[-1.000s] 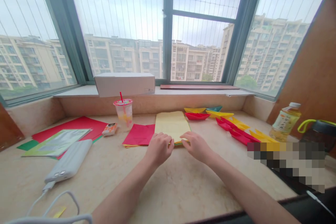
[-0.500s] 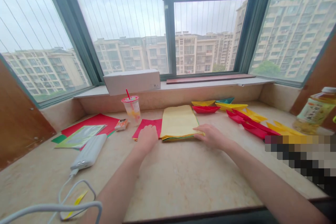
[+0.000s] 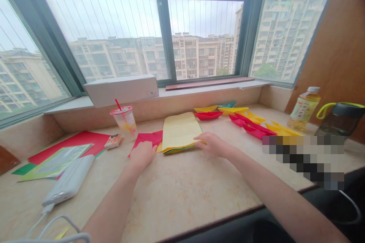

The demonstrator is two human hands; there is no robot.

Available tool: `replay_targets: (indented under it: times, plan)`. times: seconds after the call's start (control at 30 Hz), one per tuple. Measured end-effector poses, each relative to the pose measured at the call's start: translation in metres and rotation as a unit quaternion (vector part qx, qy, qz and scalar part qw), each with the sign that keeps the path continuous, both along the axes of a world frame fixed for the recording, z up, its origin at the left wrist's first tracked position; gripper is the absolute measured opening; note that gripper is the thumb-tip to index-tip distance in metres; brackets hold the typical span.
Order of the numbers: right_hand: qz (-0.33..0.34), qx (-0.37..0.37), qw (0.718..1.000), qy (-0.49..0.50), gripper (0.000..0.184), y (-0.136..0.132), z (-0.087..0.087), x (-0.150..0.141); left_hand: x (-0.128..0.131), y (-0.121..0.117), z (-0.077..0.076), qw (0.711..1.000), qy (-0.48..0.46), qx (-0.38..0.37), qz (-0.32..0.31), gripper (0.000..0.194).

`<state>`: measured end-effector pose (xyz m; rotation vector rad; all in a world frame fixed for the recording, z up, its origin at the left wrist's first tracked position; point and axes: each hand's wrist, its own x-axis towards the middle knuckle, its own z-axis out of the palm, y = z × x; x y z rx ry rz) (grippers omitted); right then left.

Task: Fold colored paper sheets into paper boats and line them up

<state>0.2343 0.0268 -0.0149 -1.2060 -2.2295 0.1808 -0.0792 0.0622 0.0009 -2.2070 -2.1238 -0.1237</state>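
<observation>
My left hand (image 3: pixel 142 152) is at the near edge of a red paper sheet (image 3: pixel 148 138), its fingers curled on it and partly hidden. The red sheet is shifted left, and a strip of yellow paper (image 3: pixel 159 147) shows under it. To its right lies a stack of folded paper (image 3: pixel 181 131), pale yellow on top with green and yellow layers at the near edge. My right hand (image 3: pixel 212 143) rests at the stack's near right corner, fingers stretched out and touching its edge.
Several folded paper boats, including a red boat (image 3: pixel 208 115), stand at the back right. A bottle (image 3: pixel 304 108) and dark cup (image 3: pixel 340 119) are farther right. On the left are a drink cup (image 3: pixel 125 121), small box (image 3: pixel 113 141), red sheets (image 3: pixel 85 138) and power bank (image 3: pixel 70 180).
My left hand moved from the pale yellow stack leftward to the red paper, and the top red sheet slid aside. My right hand shifted slightly at the stack's right edge. The view turned.
</observation>
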Motion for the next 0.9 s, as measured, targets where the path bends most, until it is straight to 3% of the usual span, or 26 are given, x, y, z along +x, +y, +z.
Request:
replay_targets:
  times: [0.13, 0.23, 0.3, 0.37, 0.43, 0.5, 0.6, 0.77, 0.9]
  plan:
    - [0.001, -0.005, 0.999, 0.033, 0.031, -0.001, 0.003, 0.001, -0.001, -0.003, 0.010, 0.998, -0.026, 0.035, 0.053, 0.050]
    - [0.007, -0.021, 0.997, 0.077, 0.033, -0.003, 0.006, -0.002, 0.002, -0.010, 0.021, 0.990, -0.059, 0.112, 0.066, 0.055]
    - [0.026, -0.054, 0.989, 0.133, 0.036, -0.007, 0.010, -0.007, 0.010, -0.017, 0.026, 0.958, -0.147, 0.240, -0.047, 0.050]
    - [0.072, -0.116, 0.966, 0.218, 0.045, -0.015, 0.016, -0.015, 0.024, -0.028, 0.027, 0.917, -0.196, 0.285, -0.200, 0.043]
    - [0.158, -0.198, 0.917, 0.308, 0.057, -0.024, 0.022, -0.026, 0.044, -0.041, 0.023, 0.898, -0.185, 0.263, -0.299, 0.035]
    - [0.225, -0.254, 0.862, 0.377, 0.065, -0.031, 0.025, -0.036, 0.062, -0.053, 0.018, 0.894, -0.165, 0.211, -0.359, 0.031]
    - [0.221, -0.282, 0.823, 0.440, 0.067, -0.030, 0.019, -0.045, 0.077, -0.063, 0.011, 0.895, -0.161, 0.142, -0.391, 0.033]
    - [0.128, -0.255, 0.853, 0.437, 0.050, -0.015, 0.004, -0.042, 0.072, -0.060, 0.008, 0.892, -0.210, 0.086, -0.392, 0.036]
    - [0.101, -0.238, 0.843, 0.472, 0.037, -0.014, 0.013, -0.033, 0.070, -0.048, 0.004, 0.882, -0.350, 0.164, -0.271, 0.041]
